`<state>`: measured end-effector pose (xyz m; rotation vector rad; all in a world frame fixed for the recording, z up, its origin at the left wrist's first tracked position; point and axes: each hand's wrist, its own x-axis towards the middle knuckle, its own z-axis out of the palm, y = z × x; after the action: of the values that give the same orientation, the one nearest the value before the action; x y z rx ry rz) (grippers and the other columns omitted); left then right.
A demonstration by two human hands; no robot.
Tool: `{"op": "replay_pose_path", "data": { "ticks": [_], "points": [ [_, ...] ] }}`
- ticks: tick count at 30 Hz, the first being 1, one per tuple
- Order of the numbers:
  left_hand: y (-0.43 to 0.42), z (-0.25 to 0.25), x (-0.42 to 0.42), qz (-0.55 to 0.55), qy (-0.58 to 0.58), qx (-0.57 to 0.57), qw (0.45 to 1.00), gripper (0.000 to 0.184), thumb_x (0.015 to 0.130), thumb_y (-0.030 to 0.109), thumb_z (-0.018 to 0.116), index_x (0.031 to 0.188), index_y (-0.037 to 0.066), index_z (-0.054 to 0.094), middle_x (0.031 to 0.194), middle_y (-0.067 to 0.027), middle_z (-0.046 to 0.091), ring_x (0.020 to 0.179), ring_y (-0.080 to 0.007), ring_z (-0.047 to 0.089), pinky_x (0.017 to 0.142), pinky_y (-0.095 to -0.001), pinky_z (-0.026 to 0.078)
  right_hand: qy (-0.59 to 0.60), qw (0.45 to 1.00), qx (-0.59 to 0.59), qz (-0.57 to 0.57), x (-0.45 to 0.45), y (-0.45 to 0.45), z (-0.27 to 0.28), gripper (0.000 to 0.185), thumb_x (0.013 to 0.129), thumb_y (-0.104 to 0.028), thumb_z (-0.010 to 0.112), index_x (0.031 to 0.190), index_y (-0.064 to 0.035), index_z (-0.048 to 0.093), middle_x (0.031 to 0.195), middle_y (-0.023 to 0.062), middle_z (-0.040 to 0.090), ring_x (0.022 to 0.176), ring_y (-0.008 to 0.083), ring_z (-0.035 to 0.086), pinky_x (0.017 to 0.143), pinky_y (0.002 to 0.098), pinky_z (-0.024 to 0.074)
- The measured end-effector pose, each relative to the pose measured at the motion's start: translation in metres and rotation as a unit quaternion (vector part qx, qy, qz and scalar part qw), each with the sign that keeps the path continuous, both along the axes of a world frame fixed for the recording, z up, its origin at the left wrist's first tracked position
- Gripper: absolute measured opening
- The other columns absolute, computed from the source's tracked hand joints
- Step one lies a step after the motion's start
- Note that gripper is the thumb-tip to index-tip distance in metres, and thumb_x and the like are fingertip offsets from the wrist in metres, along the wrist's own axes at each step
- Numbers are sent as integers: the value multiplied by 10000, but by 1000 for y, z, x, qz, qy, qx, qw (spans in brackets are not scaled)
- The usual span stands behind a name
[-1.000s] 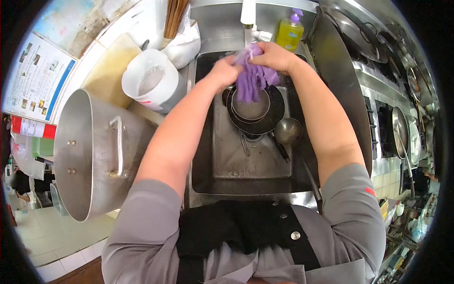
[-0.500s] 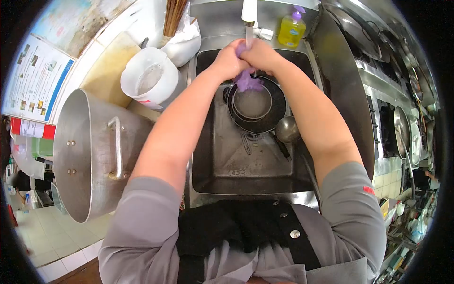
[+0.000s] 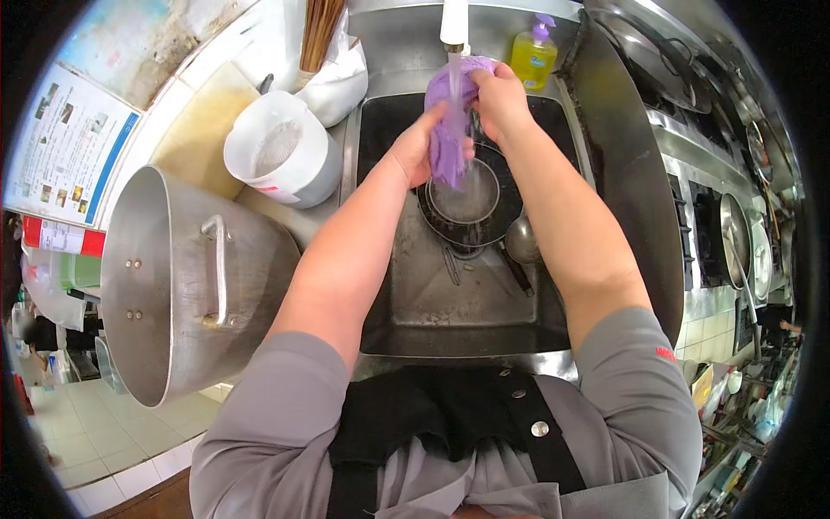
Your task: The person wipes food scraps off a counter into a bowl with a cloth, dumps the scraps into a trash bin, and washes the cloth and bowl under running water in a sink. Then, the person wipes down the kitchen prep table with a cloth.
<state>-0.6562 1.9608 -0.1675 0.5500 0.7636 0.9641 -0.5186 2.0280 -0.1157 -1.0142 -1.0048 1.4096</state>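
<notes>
Water from the white faucet runs onto a purple cloth spread between my hands. My left hand grips the cloth's lower left side. At its upper right, my right hand pinches the cloth with thumb and fingers. Below them in the sink sits a dark frying pan with a small round metal bowl or pot in it, partly hidden by the cloth. A ladle lies beside the pan, its bowl near my right forearm.
A large metal stockpot lies tilted left of the sink, with a white plastic tub behind it. A yellow soap bottle stands at the back right corner. Further right is a stove with pans.
The cloth was bunched between my two closed hands under the water; now it is opened out. My left hand has moved lower, and my right hand has shifted to the right.
</notes>
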Motion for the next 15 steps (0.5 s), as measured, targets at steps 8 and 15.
{"op": "replay_pose_path", "data": {
  "ticks": [8,15],
  "points": [
    [11,22,-20,21,-13,-20,999,452,926,489,595,1199,129,618,1115,-100,670,927,-289,647,782,-420,523,-481,763,366,228,34,-25,9,620,772,-45,682,1360,-96,490,1228,149,596,1124,280,608,979,381,490],
    [24,37,-25,-246,288,90,921,296,840,271,717,1081,110,659,932,-35,689,790,-153,654,593,-292,502,-561,608,533,180,25,-29,1,716,754,-56,681,1421,-199,459,1326,148,549,1135,353,596,971,417,504]
  ]
}}
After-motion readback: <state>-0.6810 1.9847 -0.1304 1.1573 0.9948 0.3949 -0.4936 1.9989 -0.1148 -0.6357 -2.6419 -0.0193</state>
